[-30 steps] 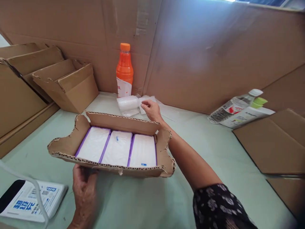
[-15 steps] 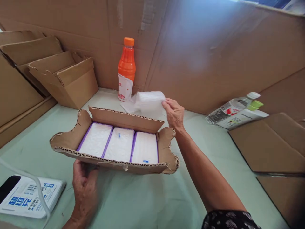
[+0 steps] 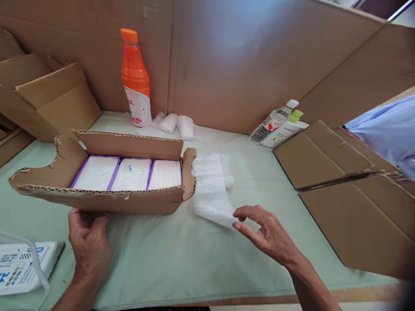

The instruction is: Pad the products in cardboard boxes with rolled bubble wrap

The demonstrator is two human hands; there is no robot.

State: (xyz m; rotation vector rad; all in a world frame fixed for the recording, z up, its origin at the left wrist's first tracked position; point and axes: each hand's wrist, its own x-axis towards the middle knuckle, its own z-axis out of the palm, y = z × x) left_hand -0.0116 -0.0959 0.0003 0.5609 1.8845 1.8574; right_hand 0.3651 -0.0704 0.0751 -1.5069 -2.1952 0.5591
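A shallow torn-edged cardboard tray [image 3: 97,201] holds three white packs with purple edges [image 3: 131,174] side by side. My left hand [image 3: 87,244] grips the tray's near wall from below, fingers curled under it. To the right of the tray a sheet of bubble wrap [image 3: 210,190] lies unrolled on the green table. My right hand [image 3: 266,233] pinches the sheet's near corner between thumb and forefinger, the other fingers spread.
An orange bottle [image 3: 134,82] and two small white rolls [image 3: 178,125] stand by the cardboard back wall. Two lying bottles [image 3: 279,125], flat cardboard [image 3: 327,155], folded boxes [image 3: 55,101], a white device [image 3: 19,268]. Another person's light blue sleeve [image 3: 385,134] shows at the right.
My right hand carried the bubble wrap from beside the orange bottle to the table right of the tray, where it now lies spread out. The view shifted right.
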